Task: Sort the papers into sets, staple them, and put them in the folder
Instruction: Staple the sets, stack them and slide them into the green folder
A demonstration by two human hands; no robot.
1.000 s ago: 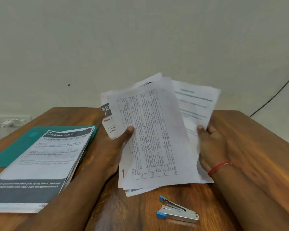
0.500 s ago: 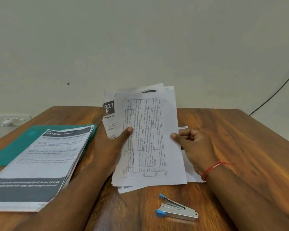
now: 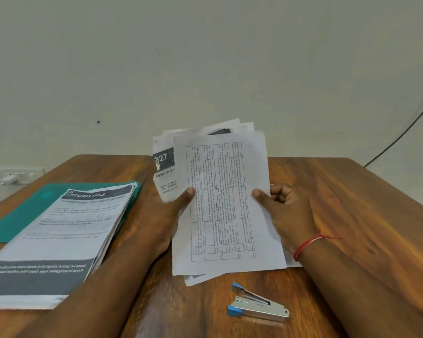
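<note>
Nearest, a small silver stapler [image 3: 258,304] with blue tips lies on the wooden surface [image 3: 352,215] between the two forearms, touched by nothing. Just beyond it both hands hold a loose sheaf of papers [image 3: 225,203] upright, its lower edge close to the wood. The left hand [image 3: 171,215] grips it with the thumb on the front and its fingers hidden behind; the right hand [image 3: 283,211] pinches the right edge, fingers curled behind. The front sheet's table runs sideways in print too small to read, and it cuts off a "327" page behind. To the left, a thick paper stack [image 3: 59,235] headed "DRESSING TABLE" runs off the frame and covers most of a green folder [image 3: 17,213]; the left forearm hides its near corner. Farther off, a blurred white plug [image 3: 10,178] and a dark cable [image 3: 401,135] cross the wall.
</note>
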